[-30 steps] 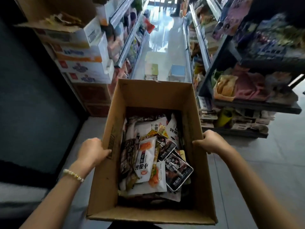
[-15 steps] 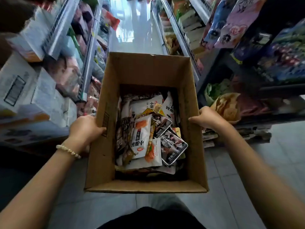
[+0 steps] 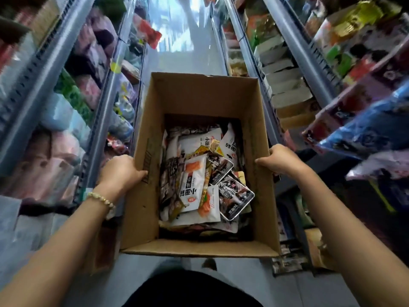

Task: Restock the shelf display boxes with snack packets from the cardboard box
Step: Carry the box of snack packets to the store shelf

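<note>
Bottom edge: dark clothing (image 3: pixel 190 291) of the person, both bare forearms reaching forward. Pale bead bracelet (image 3: pixel 101 200) on the left wrist.

Left hand (image 3: pixel 120 171) clamps the left wall of the open brown cardboard box (image 3: pixel 199 248), fingers curled onto it near the top edge. Right hand (image 3: pixel 280 160) does the same on the right wall, fingers curled at the rim. Box is held level between the two hands, above the floor, centred in the aisle, flaps open.

Inside the box: loose pile of snack packets covering the bottom. On top is a white packet with orange print (image 3: pixel 193 182); just to its right, overlapping, a black glossy packet with white edging (image 3: pixel 234 196). More white and dark packets beneath and behind.

Left side: grey metal shelf rails (image 3: pixel 51 69) with pink, purple and green goods, blurred. Right side: shelves with a row of pale display boxes (image 3: pixel 285 85) and coloured bags nearer the camera, also blurred.

Far end: glossy light floor (image 3: pixel 188 58) of the aisle running away between the shelves.
</note>
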A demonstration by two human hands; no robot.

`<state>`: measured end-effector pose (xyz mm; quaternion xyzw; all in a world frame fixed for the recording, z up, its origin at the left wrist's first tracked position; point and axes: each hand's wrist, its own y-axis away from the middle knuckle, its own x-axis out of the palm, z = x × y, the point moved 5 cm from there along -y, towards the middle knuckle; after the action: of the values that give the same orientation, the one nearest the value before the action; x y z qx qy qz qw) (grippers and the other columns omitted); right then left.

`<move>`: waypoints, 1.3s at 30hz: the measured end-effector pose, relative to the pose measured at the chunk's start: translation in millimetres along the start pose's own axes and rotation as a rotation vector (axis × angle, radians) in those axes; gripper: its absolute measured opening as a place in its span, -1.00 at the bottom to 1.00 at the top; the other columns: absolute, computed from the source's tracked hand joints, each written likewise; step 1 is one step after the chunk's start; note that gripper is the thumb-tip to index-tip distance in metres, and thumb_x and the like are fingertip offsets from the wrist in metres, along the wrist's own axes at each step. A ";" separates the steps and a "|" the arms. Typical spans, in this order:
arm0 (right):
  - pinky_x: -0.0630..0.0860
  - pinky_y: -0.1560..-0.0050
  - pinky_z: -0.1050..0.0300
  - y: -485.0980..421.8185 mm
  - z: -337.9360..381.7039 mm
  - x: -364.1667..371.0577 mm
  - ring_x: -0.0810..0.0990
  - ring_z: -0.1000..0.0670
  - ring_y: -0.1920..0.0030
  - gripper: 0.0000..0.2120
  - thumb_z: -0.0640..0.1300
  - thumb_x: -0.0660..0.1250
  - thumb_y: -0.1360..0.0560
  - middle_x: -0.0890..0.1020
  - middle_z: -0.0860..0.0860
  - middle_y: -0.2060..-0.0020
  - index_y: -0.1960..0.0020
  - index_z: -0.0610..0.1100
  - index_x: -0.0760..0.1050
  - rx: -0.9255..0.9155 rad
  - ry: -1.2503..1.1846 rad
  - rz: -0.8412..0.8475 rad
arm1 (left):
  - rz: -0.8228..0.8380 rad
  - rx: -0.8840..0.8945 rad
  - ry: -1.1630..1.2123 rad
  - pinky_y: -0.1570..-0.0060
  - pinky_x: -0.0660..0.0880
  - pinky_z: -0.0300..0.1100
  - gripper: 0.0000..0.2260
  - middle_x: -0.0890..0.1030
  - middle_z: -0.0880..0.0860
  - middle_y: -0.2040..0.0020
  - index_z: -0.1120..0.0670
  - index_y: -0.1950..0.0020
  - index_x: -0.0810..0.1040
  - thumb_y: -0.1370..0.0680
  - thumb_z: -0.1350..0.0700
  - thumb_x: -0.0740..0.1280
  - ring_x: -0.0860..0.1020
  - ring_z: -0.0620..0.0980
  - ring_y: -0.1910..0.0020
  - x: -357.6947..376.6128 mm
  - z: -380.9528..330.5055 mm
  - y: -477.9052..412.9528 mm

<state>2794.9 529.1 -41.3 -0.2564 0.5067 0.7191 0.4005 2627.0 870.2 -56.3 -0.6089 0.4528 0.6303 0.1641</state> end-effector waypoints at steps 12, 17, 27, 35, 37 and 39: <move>0.54 0.15 0.05 -252.9 86.9 -59.3 0.63 -0.13 0.12 -0.65 0.06 0.37 -0.50 0.64 -0.13 0.07 -0.05 -0.23 0.53 0.140 -0.004 0.011 | 0.049 0.038 0.006 0.06 0.52 -0.04 -0.67 0.64 0.19 -0.03 0.18 -0.02 0.62 -0.50 -0.09 0.39 0.60 0.20 -0.05 -50.2 -75.7 -290.4; 0.60 0.04 -0.07 -359.0 102.3 -87.0 0.64 -0.15 0.14 -0.71 0.04 0.38 -0.49 0.65 -0.14 0.12 0.06 -0.21 0.53 0.117 0.004 0.021 | 0.073 0.048 -0.007 0.14 0.45 -0.10 -0.69 0.64 0.19 -0.03 0.18 -0.02 0.62 -0.53 -0.06 0.35 0.59 0.21 -0.06 -47.9 -121.3 -389.3; 0.40 0.34 0.16 -557.7 77.7 -88.3 0.56 -0.01 0.27 -0.73 0.04 0.32 -0.54 0.62 -0.07 0.19 0.03 -0.19 0.55 0.155 0.085 0.073 | 0.124 -0.089 0.045 0.15 0.45 -0.11 -0.70 0.65 0.18 -0.01 0.20 -0.01 0.59 -0.56 -0.05 0.33 0.60 0.21 -0.03 37.9 -194.6 -542.7; 0.45 0.17 0.09 -678.1 24.4 -25.9 0.59 -0.12 0.09 -0.73 0.06 0.32 -0.53 0.64 -0.10 0.08 0.05 -0.16 0.56 0.203 0.133 0.110 | 0.187 -0.123 0.027 0.20 0.43 -0.16 -0.72 0.67 0.12 0.01 0.13 -0.02 0.63 -0.57 -0.07 0.30 0.62 0.11 0.00 148.0 -221.7 -623.0; 0.44 0.16 0.09 -697.7 10.3 -7.9 0.60 -0.13 0.06 -0.72 0.06 0.33 -0.53 0.65 -0.11 0.06 0.00 -0.16 0.57 0.207 0.136 0.128 | 0.200 -0.129 0.033 0.21 0.43 -0.18 -0.72 0.67 0.10 0.02 0.12 -0.02 0.64 -0.56 -0.07 0.31 0.62 0.10 0.01 174.0 -224.4 -634.5; 0.49 0.12 0.07 -712.8 -4.1 6.6 0.61 -0.14 0.03 -0.70 0.07 0.33 -0.53 0.65 -0.11 0.04 -0.05 -0.16 0.58 0.221 0.135 0.126 | 0.215 -0.130 0.020 0.23 0.39 -0.20 -0.73 0.66 0.09 0.02 0.10 -0.02 0.64 -0.56 -0.08 0.31 0.61 0.09 0.01 197.0 -225.7 -642.3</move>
<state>3386.9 645.5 -420.9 -0.2264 0.6237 0.6636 0.3455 3213.4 972.7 -440.9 -0.5724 0.4755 0.6661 0.0510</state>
